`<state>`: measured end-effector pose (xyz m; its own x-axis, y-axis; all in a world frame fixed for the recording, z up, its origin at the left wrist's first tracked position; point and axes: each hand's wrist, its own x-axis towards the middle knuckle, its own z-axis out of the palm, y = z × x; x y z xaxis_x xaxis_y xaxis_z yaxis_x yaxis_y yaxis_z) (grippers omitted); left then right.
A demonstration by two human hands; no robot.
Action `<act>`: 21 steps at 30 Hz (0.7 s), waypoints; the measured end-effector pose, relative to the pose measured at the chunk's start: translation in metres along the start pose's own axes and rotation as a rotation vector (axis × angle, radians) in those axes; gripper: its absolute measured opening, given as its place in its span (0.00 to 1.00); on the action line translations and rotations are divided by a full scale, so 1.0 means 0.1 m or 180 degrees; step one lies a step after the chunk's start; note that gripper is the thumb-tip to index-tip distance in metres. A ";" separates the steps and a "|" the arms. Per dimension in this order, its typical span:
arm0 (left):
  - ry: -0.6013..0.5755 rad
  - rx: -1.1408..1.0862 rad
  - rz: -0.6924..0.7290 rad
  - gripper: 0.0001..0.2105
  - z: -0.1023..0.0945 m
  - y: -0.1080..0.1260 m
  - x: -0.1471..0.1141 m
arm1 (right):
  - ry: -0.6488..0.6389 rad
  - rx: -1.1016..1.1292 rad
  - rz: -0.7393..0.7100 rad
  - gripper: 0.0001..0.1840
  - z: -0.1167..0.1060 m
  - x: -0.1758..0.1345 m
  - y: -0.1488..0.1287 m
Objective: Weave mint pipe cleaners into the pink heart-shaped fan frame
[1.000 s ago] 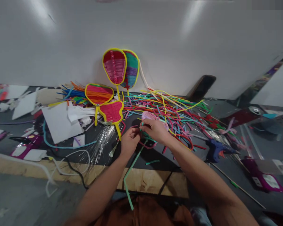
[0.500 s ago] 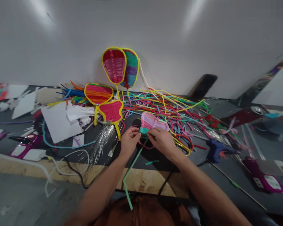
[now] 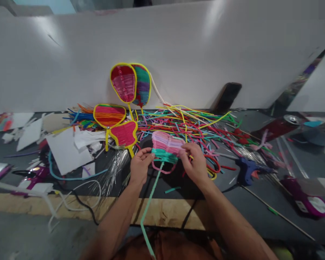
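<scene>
Centre of frame: pink woven fan (image 3: 166, 143) held between both hands just above the desk (image 3: 260, 202). Left hand (image 3: 139, 167) pinches its left edge, right hand (image 3: 195, 164) its right edge. Teal strand (image 3: 151, 196) runs from the fan toward the lower frame. Loose strand pile (image 3: 195, 124) lies just behind; blue glue gun (image 3: 246, 169) to the right.

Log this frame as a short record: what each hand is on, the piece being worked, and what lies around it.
left hand: grips the left edge of the pink woven fan piece
right hand: grips its right edge
piece: pink strands, teal band across the lower part
teal pipe cleaner: trails from the piece toward the person
behind: loose pipe cleaner pile; yellow-rimmed fans
right: blue glue gun
surface: dark table
</scene>
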<state>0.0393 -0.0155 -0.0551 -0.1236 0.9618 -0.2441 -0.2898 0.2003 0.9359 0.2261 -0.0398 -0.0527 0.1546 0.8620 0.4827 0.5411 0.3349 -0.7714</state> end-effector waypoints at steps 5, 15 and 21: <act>0.0191 -0.0447 0.0160 0.19 0.04 0.23 -0.03 | 0.0215 0.2060 0.1635 0.16 -0.01 0.03 0.01; -0.0566 -0.0094 -0.0025 0.14 0.20 0.15 -0.13 | -0.0446 0.3039 0.2244 0.18 0.17 -0.11 -0.09; -0.0769 0.0235 -0.0115 0.12 0.14 0.10 -0.04 | -0.0547 0.2412 0.1841 0.15 0.12 -0.12 0.02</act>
<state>0.0500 -0.0147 -0.0415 0.1185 0.9687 -0.2182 -0.2188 0.2398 0.9458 0.2153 -0.0446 -0.0648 0.0739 0.9943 -0.0764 -0.2665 -0.0541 -0.9623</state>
